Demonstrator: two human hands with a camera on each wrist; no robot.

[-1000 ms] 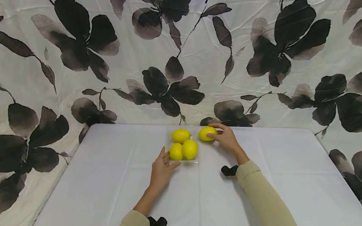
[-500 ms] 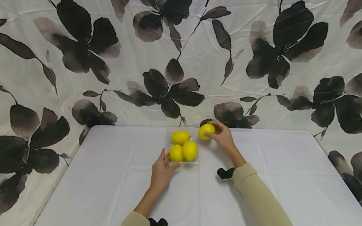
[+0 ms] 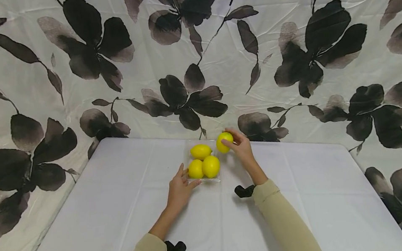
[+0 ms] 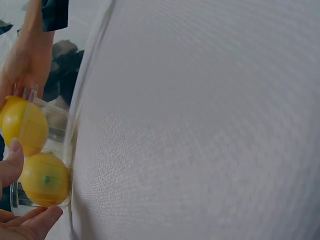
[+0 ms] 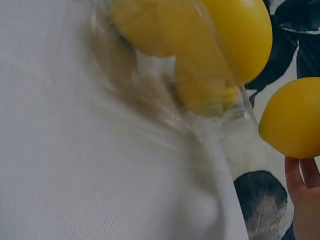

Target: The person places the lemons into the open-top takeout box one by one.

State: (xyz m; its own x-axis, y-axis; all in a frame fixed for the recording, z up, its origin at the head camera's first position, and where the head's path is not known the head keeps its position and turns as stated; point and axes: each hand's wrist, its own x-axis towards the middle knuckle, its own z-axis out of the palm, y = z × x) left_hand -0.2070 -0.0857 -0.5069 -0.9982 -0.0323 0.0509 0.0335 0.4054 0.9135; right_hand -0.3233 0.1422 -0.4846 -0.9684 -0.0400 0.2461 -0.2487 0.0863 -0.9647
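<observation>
In the head view, my right hand (image 3: 243,147) holds a yellow lemon (image 3: 224,143) between thumb and fingers. That lemon is over the back right corner of a clear plastic box (image 3: 215,179). Inside the box lie three lemons, one of them (image 3: 200,151) at the back and two side by side in front. My left hand (image 3: 179,191) rests at the box's front left corner, fingers along the left side and thumb by the front. Through the clear wall, the left wrist view shows a boxed lemon (image 4: 45,179). The right wrist view has the held lemon (image 5: 295,120) beside the box.
A white cloth covers the table (image 3: 127,203), whose back edge runs just behind the box. Behind it hangs a white curtain (image 3: 240,73) with dark flowers. Black wrist devices show at the left cuff (image 3: 176,249) and the right cuff (image 3: 244,191).
My right hand has moved left and upward with its lemon, from beside the box to over its back right corner. My left hand and the box have stayed in place.
</observation>
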